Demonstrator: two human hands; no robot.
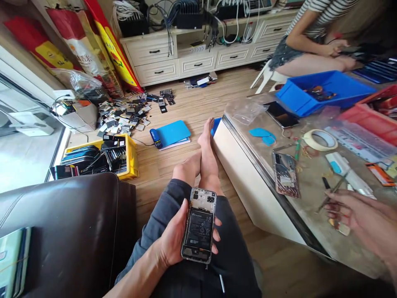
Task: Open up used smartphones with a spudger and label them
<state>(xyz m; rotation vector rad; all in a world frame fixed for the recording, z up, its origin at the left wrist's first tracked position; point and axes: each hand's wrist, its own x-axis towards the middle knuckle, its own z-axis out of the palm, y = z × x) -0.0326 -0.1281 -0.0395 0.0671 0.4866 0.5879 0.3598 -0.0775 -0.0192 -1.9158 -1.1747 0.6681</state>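
My left hand (173, 240) is wrapped round an opened smartphone (198, 231) above my lap, its back cover off and the black battery (200, 229) and inner plates showing. Over the table at the right, my right hand (350, 211) pinches a pair of tweezers (333, 194), slightly blurred. Below those fingers lies a small pale part (343, 228) that I cannot make out. Another phone (285, 174) with a shiny, scratched back rests on the table to the left of that hand. Near it are a green-handled tool (297, 150) and a white and blue tool (350, 174).
On the table stand a roll of tape (320, 140), a blue bin (297, 99) and a red bin (369, 109). A yellow crate (132, 159) of phone parts and a heap of parts (124, 116) lie on the floor. A person (310, 45) sits beyond the table.
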